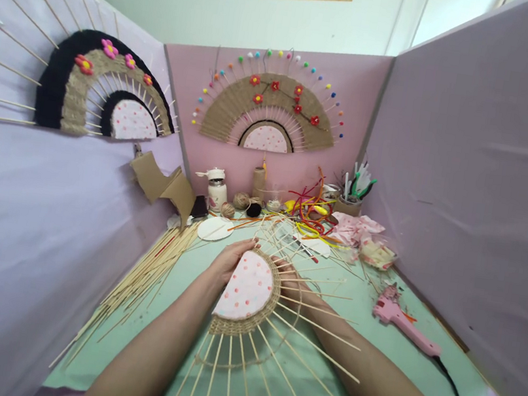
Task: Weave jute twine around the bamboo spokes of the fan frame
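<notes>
A half-round fan piece [246, 288] lies on the green mat in front of me: a white dotted fabric centre, a woven jute band around it, and thin bamboo sticks [309, 324] fanning outward. My left hand [229, 260] grips its upper left edge. My right hand [293, 288] sits behind the fan's right side among the sticks, mostly hidden, fingers at the jute band. A thin jute strand loops across the sticks below the woven band.
A pile of loose bamboo sticks [142, 279] lies at left. A pink glue gun [399, 317] with black cord rests at right. Twine balls, a glue bottle [217, 189], pipe cleaners, fabric scraps and a tool cup crowd the back. Finished fans hang on the partition walls.
</notes>
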A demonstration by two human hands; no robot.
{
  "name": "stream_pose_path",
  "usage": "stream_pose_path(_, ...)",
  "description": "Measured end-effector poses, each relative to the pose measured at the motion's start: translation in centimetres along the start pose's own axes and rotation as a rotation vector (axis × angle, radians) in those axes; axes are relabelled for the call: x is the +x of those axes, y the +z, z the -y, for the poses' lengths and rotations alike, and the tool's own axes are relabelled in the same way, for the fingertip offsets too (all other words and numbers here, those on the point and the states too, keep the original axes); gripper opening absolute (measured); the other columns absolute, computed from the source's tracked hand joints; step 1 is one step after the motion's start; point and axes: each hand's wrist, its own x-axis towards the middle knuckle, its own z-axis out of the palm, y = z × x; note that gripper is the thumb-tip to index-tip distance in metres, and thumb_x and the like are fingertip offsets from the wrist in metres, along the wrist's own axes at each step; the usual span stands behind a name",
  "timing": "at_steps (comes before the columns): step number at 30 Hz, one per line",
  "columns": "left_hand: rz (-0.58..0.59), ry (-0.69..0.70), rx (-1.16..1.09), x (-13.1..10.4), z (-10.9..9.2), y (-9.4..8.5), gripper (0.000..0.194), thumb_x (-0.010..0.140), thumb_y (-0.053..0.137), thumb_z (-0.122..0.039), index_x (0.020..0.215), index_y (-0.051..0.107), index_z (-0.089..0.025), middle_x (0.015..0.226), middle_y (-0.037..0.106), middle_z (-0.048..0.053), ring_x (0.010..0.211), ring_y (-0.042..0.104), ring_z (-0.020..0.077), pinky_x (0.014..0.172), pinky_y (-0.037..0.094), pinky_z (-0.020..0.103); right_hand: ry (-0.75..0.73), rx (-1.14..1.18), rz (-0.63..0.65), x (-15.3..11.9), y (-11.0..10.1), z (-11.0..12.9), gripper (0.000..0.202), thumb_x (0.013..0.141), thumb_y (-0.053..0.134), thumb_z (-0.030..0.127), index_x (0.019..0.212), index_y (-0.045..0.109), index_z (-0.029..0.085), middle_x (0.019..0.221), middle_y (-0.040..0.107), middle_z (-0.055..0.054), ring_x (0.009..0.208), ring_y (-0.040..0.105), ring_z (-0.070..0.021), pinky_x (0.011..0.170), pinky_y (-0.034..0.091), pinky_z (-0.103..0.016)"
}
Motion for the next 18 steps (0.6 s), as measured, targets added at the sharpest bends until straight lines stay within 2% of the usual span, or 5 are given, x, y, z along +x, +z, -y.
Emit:
stream_pose_path(7,-0.018,0.032,-0.084,0.5,0.1,-1.4,0.019,0.082,0.059,-0.004,0.098,0.065,-0.010,0.072,0.072,0.004,0.059,0.067,0.0125,0.061,0.054,0.023,-0.040,-0.233,-0.023,1.2,-1.6,-1.2,0.029,0.061,0.075,0.027,0.088,0.069,0.019,0.079,0.071,-0.004,0.073,0.064,-0.0190,0.072,0.051,-0.035)
stream_pose_path(9,-0.010,0.046,-0.097,0.8,-0.2,-1.7,0.021,0.081,0.059,-0.003,0.101,0.065,-0.011,0.070,0.071,0.003,0.057,0.066,0.0120,0.059,0.054,0.023,-0.098,-0.387,-0.115,1.6,-2.2,-1.6,0.023,0.062,0.073,0.027,0.083,0.068,0.019,0.079,0.069,-0.005,0.073,0.062,-0.0195,0.072,0.050,-0.036)
stream_pose_path(13,0.017,0.057,-0.099,0.9,-0.4,-2.0,0.025,0.078,0.061,-0.001,0.100,0.066,-0.011,0.070,0.070,0.003,0.057,0.066,0.0106,0.059,0.052,0.020,-0.332,-0.672,-0.421,2.2,-3.7,-1.8,0.014,0.068,0.065,0.031,0.079,0.063,0.023,0.082,0.063,-0.003,0.082,0.056,-0.0227,0.082,0.045,-0.042)
stream_pose_path(15,0.044,0.046,-0.090,0.6,-0.2,-2.0,0.025,0.076,0.063,-0.001,0.099,0.067,-0.011,0.072,0.071,0.004,0.059,0.066,0.0108,0.060,0.052,0.020,-0.418,-0.692,-0.545,2.2,-4.4,-1.5,0.017,0.067,0.063,0.032,0.082,0.058,0.025,0.092,0.058,-0.003,0.093,0.051,-0.0251,0.091,0.039,-0.045)
stream_pose_path(18,0.091,0.028,-0.082,0.1,0.3,-1.8,0.026,0.075,0.066,-0.003,0.100,0.068,-0.011,0.075,0.070,0.005,0.062,0.066,0.0113,0.062,0.052,0.021,-0.469,-0.669,-0.627,2.1,-5.0,-0.7,0.024,0.066,0.064,0.032,0.086,0.052,0.025,0.102,0.053,-0.004,0.102,0.045,-0.0262,0.099,0.032,-0.045)
